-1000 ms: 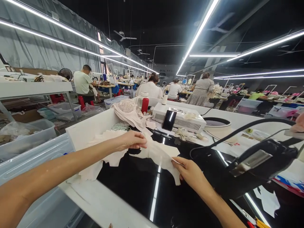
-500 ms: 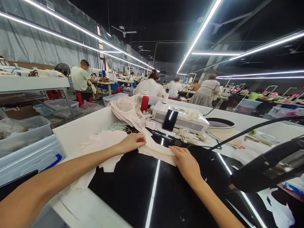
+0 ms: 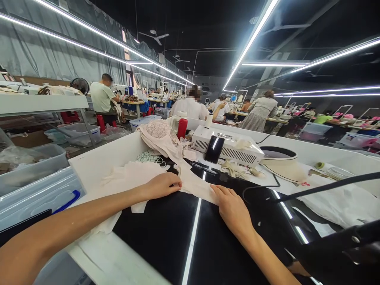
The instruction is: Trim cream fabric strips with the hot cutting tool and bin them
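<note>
A cream fabric piece (image 3: 197, 186) stretches between my two hands just above the glossy black tabletop (image 3: 160, 245). My left hand (image 3: 163, 185) is closed, with thumb and fingertips pinching the lower left edge of the piece. At its right end my right hand (image 3: 233, 204) grips it, fingers over the top and the thumb mostly hidden. Beyond the left end, a lace-cupped bra (image 3: 158, 132) lies in a heap, its fabric running close to the piece; I cannot tell whether they are joined. Under and behind my left forearm lies a stack of cream fabric pieces (image 3: 130, 176).
Behind the fabric stand a white vented box (image 3: 227, 144), a phone (image 3: 214, 149), a pen (image 3: 204, 168) and a red bottle (image 3: 182, 128). A sun visor (image 3: 279, 158) lies to the right. A dark device (image 3: 341, 249) with a cable occupies the lower right. Several people work beyond.
The fabric piece, folded along its lower edge before, now looks flatter. My left hand has turned slightly downward. The dark device at the right sits lower in view.
</note>
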`<state>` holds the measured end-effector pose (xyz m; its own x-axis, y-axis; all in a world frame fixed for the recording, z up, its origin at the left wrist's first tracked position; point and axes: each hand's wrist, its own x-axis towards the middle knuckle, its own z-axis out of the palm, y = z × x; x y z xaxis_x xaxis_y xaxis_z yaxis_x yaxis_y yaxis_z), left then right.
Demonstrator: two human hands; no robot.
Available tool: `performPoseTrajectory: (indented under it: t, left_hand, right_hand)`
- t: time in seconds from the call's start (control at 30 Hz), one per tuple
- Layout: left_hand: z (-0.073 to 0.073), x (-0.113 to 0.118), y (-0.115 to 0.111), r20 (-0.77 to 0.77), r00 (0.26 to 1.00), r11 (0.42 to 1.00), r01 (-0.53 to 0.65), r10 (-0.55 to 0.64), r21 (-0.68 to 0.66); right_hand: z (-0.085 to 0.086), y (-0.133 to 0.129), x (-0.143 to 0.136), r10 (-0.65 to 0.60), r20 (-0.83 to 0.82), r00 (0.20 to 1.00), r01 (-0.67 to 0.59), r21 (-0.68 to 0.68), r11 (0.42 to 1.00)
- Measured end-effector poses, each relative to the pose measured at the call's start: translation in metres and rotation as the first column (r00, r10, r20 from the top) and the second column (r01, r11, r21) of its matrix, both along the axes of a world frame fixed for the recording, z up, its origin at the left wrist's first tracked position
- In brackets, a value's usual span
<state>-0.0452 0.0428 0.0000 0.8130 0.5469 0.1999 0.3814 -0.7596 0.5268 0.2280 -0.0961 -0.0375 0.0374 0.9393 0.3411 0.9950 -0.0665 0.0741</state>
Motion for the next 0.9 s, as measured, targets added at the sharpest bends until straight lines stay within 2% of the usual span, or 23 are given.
performPoseTrajectory:
  t: [0.1, 0.2, 0.3, 0.4, 0.5, 0.6, 0.73, 0.9]
  left_hand:
    - [0.002, 0.000, -0.005, -0.015, 1.000, 1.000, 0.007, -0.007, 0.012]
    - [0.013, -0.009, -0.003, -0.023, 0.999, 0.999, -0.028, 0.028, 0.019]
    - [0.030, -0.034, 0.008, -0.010, 0.980, 0.979, -0.196, 0.197, 0.057]
    - [0.040, -0.065, 0.023, -0.027, 0.914, 0.912, -0.400, 0.404, 0.097]
    - [0.036, -0.086, 0.033, -0.079, 0.848, 0.850, -0.516, 0.525, 0.108]
    - [0.025, -0.090, 0.037, -0.100, 0.811, 0.817, -0.567, 0.576, 0.104]
    - [0.017, -0.088, 0.037, -0.076, 0.813, 0.816, -0.571, 0.577, 0.086]
    - [0.025, -0.091, 0.033, -0.002, 0.834, 0.833, -0.552, 0.552, 0.043]
  right_hand:
    - [-0.004, -0.001, 0.002, 0.037, -0.004, 0.999, -0.037, 0.011, 0.999]
    - [-0.009, -0.002, 0.007, 0.074, -0.022, 0.997, -0.073, 0.050, 0.996]
    - [-0.014, -0.006, 0.008, 0.136, -0.045, 0.990, -0.132, 0.094, 0.987]
    - [-0.018, -0.011, 0.003, 0.208, -0.062, 0.976, -0.200, 0.113, 0.973]
    - [-0.022, -0.014, -0.007, 0.265, -0.092, 0.960, -0.252, 0.132, 0.959]
    - [-0.023, -0.016, -0.017, 0.333, -0.159, 0.929, -0.313, 0.140, 0.939]
    - [-0.023, -0.022, -0.027, 0.368, -0.246, 0.897, -0.336, 0.163, 0.928]
    - [-0.018, -0.032, -0.039, 0.386, -0.414, 0.824, -0.360, 0.142, 0.922]
